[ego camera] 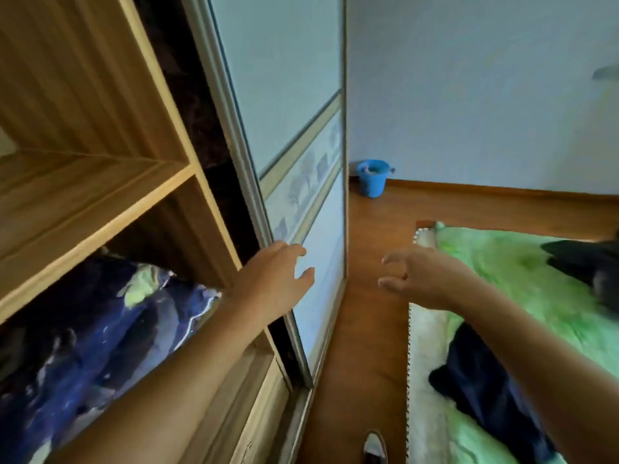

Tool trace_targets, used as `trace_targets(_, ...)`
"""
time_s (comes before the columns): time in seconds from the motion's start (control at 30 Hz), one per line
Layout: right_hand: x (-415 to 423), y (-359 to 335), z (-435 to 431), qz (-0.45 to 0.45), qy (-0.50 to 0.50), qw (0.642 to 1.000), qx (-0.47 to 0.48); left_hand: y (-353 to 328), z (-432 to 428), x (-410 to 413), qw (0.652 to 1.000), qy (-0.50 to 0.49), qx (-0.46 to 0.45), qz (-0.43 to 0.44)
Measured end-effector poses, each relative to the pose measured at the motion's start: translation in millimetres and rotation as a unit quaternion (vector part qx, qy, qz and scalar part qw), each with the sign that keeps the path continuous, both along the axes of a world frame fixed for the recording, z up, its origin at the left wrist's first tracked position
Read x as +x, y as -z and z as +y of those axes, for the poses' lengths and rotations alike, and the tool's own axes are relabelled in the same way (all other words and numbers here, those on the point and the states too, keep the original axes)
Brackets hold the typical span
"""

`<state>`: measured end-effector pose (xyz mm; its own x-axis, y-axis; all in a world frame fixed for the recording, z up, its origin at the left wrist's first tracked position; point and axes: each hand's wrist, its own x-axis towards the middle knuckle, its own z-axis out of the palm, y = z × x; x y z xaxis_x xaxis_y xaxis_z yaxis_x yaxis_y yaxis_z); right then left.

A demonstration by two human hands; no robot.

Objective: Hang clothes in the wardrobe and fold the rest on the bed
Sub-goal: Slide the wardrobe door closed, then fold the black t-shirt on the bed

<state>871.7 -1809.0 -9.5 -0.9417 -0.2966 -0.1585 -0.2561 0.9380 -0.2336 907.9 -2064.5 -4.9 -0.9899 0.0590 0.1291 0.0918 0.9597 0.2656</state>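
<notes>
Item 1: our left arm reaches forward. The left hand (278, 279) has its fingers spread and holds nothing; it lies against the wardrobe's sliding door (301, 128), and we cannot tell if it touches.

Item 2: our right hand (422, 279) is extended, fingers loosely curled and empty, above the floor (371, 313).

Item 3: a dark garment (479, 390) lies on the bed (502, 279), below and right of the right hand. A second dark garment (589, 262) lies farther right.

Item 4: blue patterned bedding (83, 329) sits in the wardrobe (100, 195).

A bed covered by a fluffy green blanket (509, 283) is seen at the right. A dark navy garment (475, 383) is spread on its near part, and a black garment (582, 262) farther back. A blue plastic bucket (371, 179) is stood on the reddish wooden floor (368, 313). Dark blue patterned bedding (83, 346) is stored beneath a light wooden wardrobe shelf (100, 202).
</notes>
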Motion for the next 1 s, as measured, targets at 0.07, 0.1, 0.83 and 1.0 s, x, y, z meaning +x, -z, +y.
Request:
trace_targets(0.07,6,16,35,-0.021,0.053,0.998,0.002,16,30,-19,0.999,0.046,0.0,-0.023)
trace_targets(0.1,8,24,51,-0.031,0.078,0.997,0.002,24,45,-28,0.997,0.069,-0.002,-0.028)
trace_targets(0.83,49,177,282,-0.151,0.474,0.866,-0.045,194,352,-198,0.857,0.453,-0.158,-0.19)
trace_targets(1.0,75,203,286,-0.176,0.551,0.813,-0.063,231,407,-209,0.794,0.544,-0.188,-0.196)
